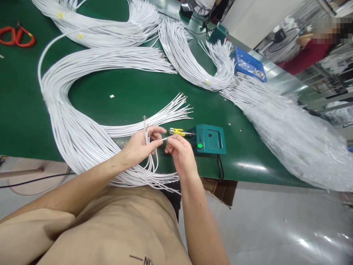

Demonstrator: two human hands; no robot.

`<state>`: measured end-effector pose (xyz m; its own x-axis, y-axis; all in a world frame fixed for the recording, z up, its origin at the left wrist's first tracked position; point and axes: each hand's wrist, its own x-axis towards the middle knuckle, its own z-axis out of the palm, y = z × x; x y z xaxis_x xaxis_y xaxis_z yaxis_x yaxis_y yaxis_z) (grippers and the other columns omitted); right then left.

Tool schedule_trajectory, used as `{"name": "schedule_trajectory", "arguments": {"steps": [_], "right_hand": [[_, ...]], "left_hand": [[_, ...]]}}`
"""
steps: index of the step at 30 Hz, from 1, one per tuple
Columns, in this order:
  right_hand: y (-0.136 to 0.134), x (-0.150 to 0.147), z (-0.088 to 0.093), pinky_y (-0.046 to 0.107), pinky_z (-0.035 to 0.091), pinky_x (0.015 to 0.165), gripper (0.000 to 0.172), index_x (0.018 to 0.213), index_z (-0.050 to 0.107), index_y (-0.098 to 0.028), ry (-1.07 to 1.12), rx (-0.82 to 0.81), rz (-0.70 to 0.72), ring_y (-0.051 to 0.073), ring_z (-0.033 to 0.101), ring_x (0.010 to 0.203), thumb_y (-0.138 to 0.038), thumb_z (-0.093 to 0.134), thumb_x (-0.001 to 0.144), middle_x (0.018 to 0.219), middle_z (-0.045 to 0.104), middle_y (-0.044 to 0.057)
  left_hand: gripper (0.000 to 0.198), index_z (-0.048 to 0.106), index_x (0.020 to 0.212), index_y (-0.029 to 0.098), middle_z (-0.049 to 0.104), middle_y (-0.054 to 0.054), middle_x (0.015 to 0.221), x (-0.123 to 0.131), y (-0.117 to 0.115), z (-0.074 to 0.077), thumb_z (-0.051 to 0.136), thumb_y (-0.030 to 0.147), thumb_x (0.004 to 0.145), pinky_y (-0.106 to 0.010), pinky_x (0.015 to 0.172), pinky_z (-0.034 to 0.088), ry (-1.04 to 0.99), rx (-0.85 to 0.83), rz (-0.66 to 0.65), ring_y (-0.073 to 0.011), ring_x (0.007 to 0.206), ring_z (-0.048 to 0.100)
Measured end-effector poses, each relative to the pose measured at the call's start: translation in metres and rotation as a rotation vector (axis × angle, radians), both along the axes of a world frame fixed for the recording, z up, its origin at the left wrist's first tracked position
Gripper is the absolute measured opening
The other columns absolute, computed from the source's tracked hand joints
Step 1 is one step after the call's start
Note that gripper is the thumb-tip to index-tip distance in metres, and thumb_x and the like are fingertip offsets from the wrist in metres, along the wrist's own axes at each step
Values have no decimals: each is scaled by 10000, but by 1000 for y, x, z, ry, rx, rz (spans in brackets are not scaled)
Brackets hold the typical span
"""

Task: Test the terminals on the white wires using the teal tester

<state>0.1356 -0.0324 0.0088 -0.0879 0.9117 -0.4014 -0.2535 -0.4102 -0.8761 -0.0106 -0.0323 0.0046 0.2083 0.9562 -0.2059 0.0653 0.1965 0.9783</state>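
Between thumb and fingers, my left hand [145, 144] pinches a white cable [164, 139], and a few more cable ends stand up between its fingers. My right hand [180, 149] is closed on the tip of that same cable, whose end is hidden by the fingers. Just beyond the hands is a yellow-and-silver tool [178, 131] pointing at a green device [211, 139] with a bright green button. A large looped bundle of white cables [59, 106] lies to the left and under my left forearm. Its loose ends [176, 112] fan out behind my hands.
More white cable bundles [193, 60] lie at the back of the green table [121, 88]. Red-handled scissors [17, 35] rest at far left. A blue tray [249, 64] holds small metal parts. Plastic-wrapped cables [298, 132] cover the right side. A person's red sleeve [309, 55] shows beyond.
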Motion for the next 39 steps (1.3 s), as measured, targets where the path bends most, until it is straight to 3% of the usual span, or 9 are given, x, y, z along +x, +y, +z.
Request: {"name": "schedule_trajectory", "arguments": {"steps": [3, 5, 8, 10, 12, 18, 25, 31, 39], "right_hand": [[1, 3, 0, 234, 343, 514, 185, 585, 478, -186, 257, -192, 115, 71, 321, 493, -228, 639, 665, 537, 373, -74], [1, 5, 0, 232, 352, 515, 175, 604, 506, -178, 295, -233, 143, 68, 331, 497, -241, 653, 673, 562, 409, -65], [1, 6, -1, 237, 394, 558, 168, 746, 621, -177, 189, -121, 52, 79, 411, 546, -334, 672, 718, 664, 537, -31], [0, 6, 0, 243, 421, 615, 263, 902, 668, -201, 129, -32, -6, 91, 468, 607, -419, 640, 758, 755, 592, -13], [1, 5, 1, 243, 428, 665, 314, 970, 683, -222, 86, 31, 13, 98, 500, 661, -465, 595, 792, 802, 604, -6], [1, 5, 2, 243, 431, 732, 131, 779, 706, -202, -44, 122, 86, 99, 533, 706, -323, 697, 729, 793, 657, -10], [-3, 8, -3, 241, 444, 707, 137, 796, 733, -190, 5, 46, 10, 97, 561, 683, -275, 734, 688, 793, 691, 8], [-3, 5, -3, 245, 445, 670, 265, 804, 739, -170, 90, -6, -15, 95, 543, 639, -421, 673, 752, 721, 667, 19], [-1, 3, -9, 253, 445, 685, 170, 788, 725, -176, 92, -21, -8, 92, 531, 637, -285, 748, 660, 737, 658, -1]], "left_hand": [[371, 583, 1193, 192, 562, 5, 833, -3, 0, 0, 532, 195, 826, -207, 552, 436, 113, 142, -78, -65, 552, 489], [390, 577, 1231, 209, 552, 2, 847, -5, 0, 1, 501, 192, 849, -212, 575, 431, 134, 172, -121, -67, 563, 481], [420, 539, 1280, 207, 531, 6, 821, -6, 1, 1, 492, 207, 862, -216, 564, 424, 78, 139, -160, -70, 553, 474], [453, 504, 1308, 204, 523, 11, 810, -4, 2, 0, 505, 206, 855, -216, 560, 425, 39, 125, -159, -73, 554, 478], [486, 471, 1330, 201, 516, 14, 810, -4, 3, -1, 518, 205, 846, -214, 553, 425, 7, 114, -154, -76, 559, 482], [512, 448, 1351, 205, 511, 10, 815, -5, 3, -2, 539, 259, 850, -201, 518, 413, -74, 35, -175, -73, 563, 478], [483, 541, 1273, 168, 532, 16, 741, -5, 4, 0, 602, 305, 815, -209, 536, 407, -21, 17, -131, -81, 562, 480], [495, 594, 1194, 143, 566, 11, 701, -1, 4, 4, 670, 366, 760, -242, 616, 416, 90, 29, -31, -111, 612, 507], [438, 620, 1196, 175, 559, 18, 675, 1, 2, 6, 631, 285, 771, -251, 607, 402, 174, 80, 9, -123, 602, 502]]}}
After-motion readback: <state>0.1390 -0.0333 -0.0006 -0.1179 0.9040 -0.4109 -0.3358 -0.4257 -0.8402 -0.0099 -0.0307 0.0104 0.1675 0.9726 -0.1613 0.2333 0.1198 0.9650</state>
